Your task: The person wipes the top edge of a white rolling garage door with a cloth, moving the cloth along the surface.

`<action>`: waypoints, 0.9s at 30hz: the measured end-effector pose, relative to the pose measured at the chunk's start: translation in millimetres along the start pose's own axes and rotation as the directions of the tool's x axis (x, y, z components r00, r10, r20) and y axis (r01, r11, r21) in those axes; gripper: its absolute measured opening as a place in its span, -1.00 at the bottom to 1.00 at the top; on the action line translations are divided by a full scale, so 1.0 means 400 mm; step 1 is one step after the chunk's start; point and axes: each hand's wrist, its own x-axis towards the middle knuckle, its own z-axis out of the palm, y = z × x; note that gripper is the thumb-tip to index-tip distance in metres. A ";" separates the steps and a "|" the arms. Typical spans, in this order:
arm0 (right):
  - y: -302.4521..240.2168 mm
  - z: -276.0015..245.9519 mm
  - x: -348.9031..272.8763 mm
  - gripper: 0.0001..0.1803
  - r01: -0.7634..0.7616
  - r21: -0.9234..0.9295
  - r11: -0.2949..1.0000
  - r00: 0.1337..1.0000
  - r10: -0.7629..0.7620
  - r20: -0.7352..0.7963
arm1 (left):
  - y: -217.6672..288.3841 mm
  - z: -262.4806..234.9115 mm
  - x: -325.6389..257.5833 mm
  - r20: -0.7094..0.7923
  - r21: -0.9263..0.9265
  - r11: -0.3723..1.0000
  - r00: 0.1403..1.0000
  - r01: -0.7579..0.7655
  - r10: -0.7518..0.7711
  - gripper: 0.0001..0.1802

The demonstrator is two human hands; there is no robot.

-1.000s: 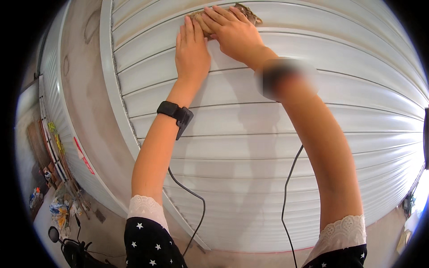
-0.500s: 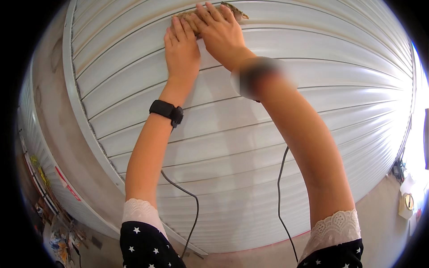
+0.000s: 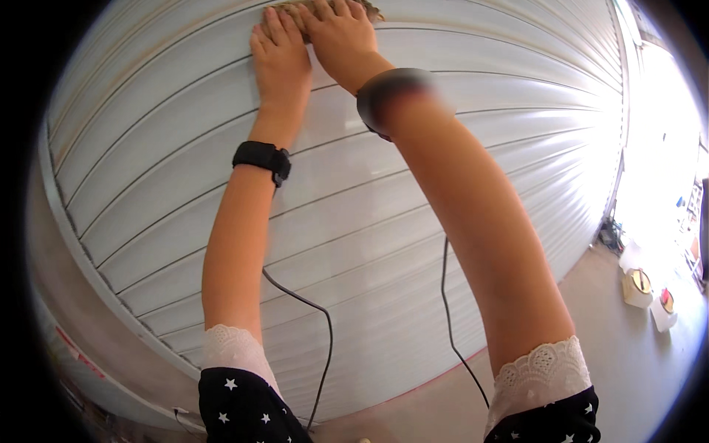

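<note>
A bunched brownish-green cloth (image 3: pixel 374 13) is pressed against a pale ribbed metal shutter (image 3: pixel 354 244) at the top of the view. My left hand (image 3: pixel 283 65) bears on the cloth's left part, fingers bent over it. To its right, my right hand (image 3: pixel 341 38) grips the cloth from above, its fingers slightly spread. The two hands nearly touch. The picture's upper edge cuts off some fingertips and part of the cloth. Both arms reach far up from the lower edge. A black band (image 3: pixel 263 156) circles my left wrist; the band on my right wrist is blurred.
Two dark cables, a left one (image 3: pixel 328 332) and a right one (image 3: pixel 447 317), hang below my arms. A grey frame (image 3: pixel 96 277) edges the shutter at left. Pale buckets (image 3: pixel 636 289) stand on the floor at right, near a bright opening (image 3: pixel 650 133).
The view has swung to the right, showing more of the bright opening and the buckets. Both hands stay on the cloth and now appear slightly higher and farther left in the picture.
</note>
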 end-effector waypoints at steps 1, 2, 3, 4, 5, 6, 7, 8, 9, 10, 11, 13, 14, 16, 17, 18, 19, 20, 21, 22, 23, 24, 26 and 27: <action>0.011 -0.001 -0.004 -0.48 -0.007 -0.006 1.000 1.000 0.007 0.001 | 0.013 0.004 0.003 -0.040 0.032 0.999 0.999 -0.013 0.014 -0.48; 0.021 -0.002 -0.012 -0.48 -0.014 -0.012 1.000 1.000 0.014 0.003 | 0.032 0.005 0.002 -0.044 0.026 1.000 0.999 -0.005 0.006 -0.48; 0.037 0.002 -0.014 -0.48 -0.021 0.007 1.000 1.000 0.021 -0.001 | 0.050 0.003 0.008 -0.052 0.021 1.000 0.999 0.013 -0.012 -0.48; 0.060 0.005 -0.025 -0.48 -0.011 0.001 1.000 1.000 0.011 0.010 | 0.071 0.000 0.014 -0.059 0.016 0.999 0.998 0.030 -0.029 -0.48; 0.084 0.008 -0.036 -0.47 -0.001 -0.005 1.000 1.000 0.001 0.022 | 0.094 -0.002 0.020 -0.045 0.017 0.999 0.998 0.032 -0.032 -0.48; 0.110 0.015 -0.044 -0.47 0.016 -0.011 1.000 0.999 -0.015 0.031 | 0.116 -0.006 0.029 -0.031 0.022 0.999 0.999 0.041 -0.041 -0.47; 0.137 0.022 -0.052 -0.46 0.025 -0.018 1.000 0.999 -0.025 0.028 | 0.140 -0.009 0.035 -0.016 0.026 0.998 0.999 0.049 -0.049 -0.47; 0.165 0.030 -0.060 -0.46 0.035 -0.025 0.999 0.999 -0.034 0.026 | 0.167 -0.013 0.037 0.000 0.003 0.999 0.999 0.053 -0.053 -0.46; 0.195 0.037 -0.065 -0.45 0.040 -0.032 0.999 0.999 -0.039 0.019 | 0.191 -0.018 0.043 0.011 -0.017 0.998 0.999 0.053 -0.053 -0.45; 0.224 0.044 -0.070 -0.45 0.049 -0.020 0.999 0.999 -0.049 0.009 | 0.215 -0.020 0.052 0.022 -0.038 0.998 0.998 0.052 -0.051 -0.45; 0.255 0.051 -0.074 -0.45 0.059 -0.006 0.998 0.998 -0.059 -0.001 | 0.236 -0.012 0.066 -0.001 -0.053 0.997 0.998 0.062 -0.063 -0.43; 0.299 0.043 -0.096 -0.45 0.103 0.060 0.993 0.995 -0.104 0.006 | 0.276 -0.009 0.073 -0.020 -0.076 0.993 0.995 0.092 -0.094 -0.41; 0.321 0.042 -0.099 -0.45 0.129 0.108 0.986 0.991 -0.131 0.013 | 0.300 -0.011 0.077 -0.029 -0.007 0.994 0.994 0.107 -0.108 -0.40; 0.361 0.036 -0.098 -0.44 0.156 0.186 0.970 0.987 -0.159 0.004 | 0.331 -0.049 0.102 -0.056 0.133 0.983 0.991 0.126 -0.120 -0.36; 0.380 0.034 -0.100 -0.43 0.163 0.222 0.961 0.986 -0.165 -0.009 | 0.360 -0.050 0.112 0.002 0.057 0.983 0.985 0.172 -0.172 -0.29; 0.388 0.037 -0.104 -0.42 0.172 0.267 0.948 0.984 -0.175 -0.013 | 0.382 -0.046 0.111 0.077 -0.013 0.975 0.972 0.223 -0.222 -0.22; 0.402 0.040 -0.105 -0.40 0.191 0.281 0.940 0.982 -0.186 -0.045 | 0.404 -0.043 0.112 0.155 -0.077 0.957 0.952 0.279 -0.265 -0.15; 0.422 0.042 -0.105 -0.38 0.210 0.296 0.932 0.978 -0.196 -0.077 | 0.421 -0.037 0.119 0.129 -0.059 0.952 0.948 0.302 -0.292 -0.16; 0.446 0.044 -0.116 -0.35 0.217 0.310 0.926 0.976 -0.196 -0.098 | 0.446 -0.032 0.126 0.109 -0.049 0.947 0.944 0.317 -0.310 -0.18; 0.472 0.035 -0.113 -0.35 0.223 0.318 0.921 0.975 -0.205 -0.087 | 0.464 -0.034 0.148 0.074 -0.036 0.946 0.945 0.321 -0.318 -0.20; 0.497 0.027 -0.108 -0.34 0.229 0.327 0.917 0.973 -0.216 -0.076 | 0.480 -0.038 0.167 0.076 0.012 0.950 0.947 0.313 -0.313 -0.22; 0.524 0.018 -0.107 -0.34 0.226 0.335 0.915 0.974 -0.215 -0.070 | 0.493 -0.047 0.186 0.072 0.060 0.954 0.952 0.294 -0.297 -0.24; 0.582 0.004 -0.126 -0.34 0.219 0.365 0.905 0.976 -0.207 -0.071 | 0.547 -0.073 0.203 0.136 0.040 0.964 0.954 0.263 -0.266 -0.29; 0.615 0.002 -0.140 -0.35 0.200 0.362 0.911 0.980 -0.189 -0.066 | 0.575 -0.093 0.214 0.186 -0.029 0.965 0.950 0.260 -0.250 -0.32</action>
